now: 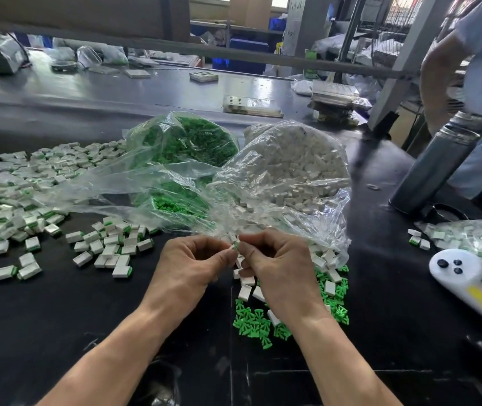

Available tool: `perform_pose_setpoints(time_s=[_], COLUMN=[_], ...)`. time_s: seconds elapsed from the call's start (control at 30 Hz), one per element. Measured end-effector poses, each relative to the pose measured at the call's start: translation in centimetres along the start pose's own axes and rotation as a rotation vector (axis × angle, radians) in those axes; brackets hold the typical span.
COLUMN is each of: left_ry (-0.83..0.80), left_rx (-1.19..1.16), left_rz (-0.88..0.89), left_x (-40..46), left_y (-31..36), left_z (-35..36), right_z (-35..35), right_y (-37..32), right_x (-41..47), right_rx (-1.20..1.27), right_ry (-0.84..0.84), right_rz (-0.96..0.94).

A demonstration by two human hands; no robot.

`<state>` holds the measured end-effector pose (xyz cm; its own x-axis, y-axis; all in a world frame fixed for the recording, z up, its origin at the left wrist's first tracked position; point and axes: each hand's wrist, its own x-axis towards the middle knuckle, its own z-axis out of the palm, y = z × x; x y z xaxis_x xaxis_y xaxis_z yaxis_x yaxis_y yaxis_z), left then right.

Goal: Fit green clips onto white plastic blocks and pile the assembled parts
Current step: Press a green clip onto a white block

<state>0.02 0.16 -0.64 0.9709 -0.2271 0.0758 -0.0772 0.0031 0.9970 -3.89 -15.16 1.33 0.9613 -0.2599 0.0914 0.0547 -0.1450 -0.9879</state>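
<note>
My left hand and my right hand meet above the black table, fingertips together. Between them they pinch a small white block with a green clip; most of it is hidden by my fingers. Loose green clips and loose white blocks lie under and beside my right hand. Assembled white-and-green parts are piled at the left. A clear bag of green clips and a clear bag of white blocks lie behind my hands.
A steel flask stands at the right. A white device with dark buttons lies beside another bag of parts. A second person stands at the far right. Trays and a metal frame post are behind.
</note>
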Motion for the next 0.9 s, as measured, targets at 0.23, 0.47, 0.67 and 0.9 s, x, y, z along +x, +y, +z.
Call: perform_pose_setpoints(time_s=[0.23,0.47,0.67,0.9], left_ry=[0.033,0.035,0.028,0.03], left_rx=[-0.028,0.021,-0.004,0.031], left_rz=[0.0,0.019,0.024,0.05], left_x=[0.27,0.6,0.49,0.63], left_y=[-0.18,-0.5,-0.36,-0.75], left_z=[-0.08,-0.28,0.03,0.02], right_z=[0.67,0.36,0.44,0.62], right_y=[0.46,-0.19,0.02,-0.1], right_x=[-0.07,-0.1,-0.08,-0.23], right_rx=[-0.056,0.178,0.237,0.207], right_ry=[0.026,-0.011,0.049,0.059], right_rz=[-0.04,0.061,0.093,0.09])
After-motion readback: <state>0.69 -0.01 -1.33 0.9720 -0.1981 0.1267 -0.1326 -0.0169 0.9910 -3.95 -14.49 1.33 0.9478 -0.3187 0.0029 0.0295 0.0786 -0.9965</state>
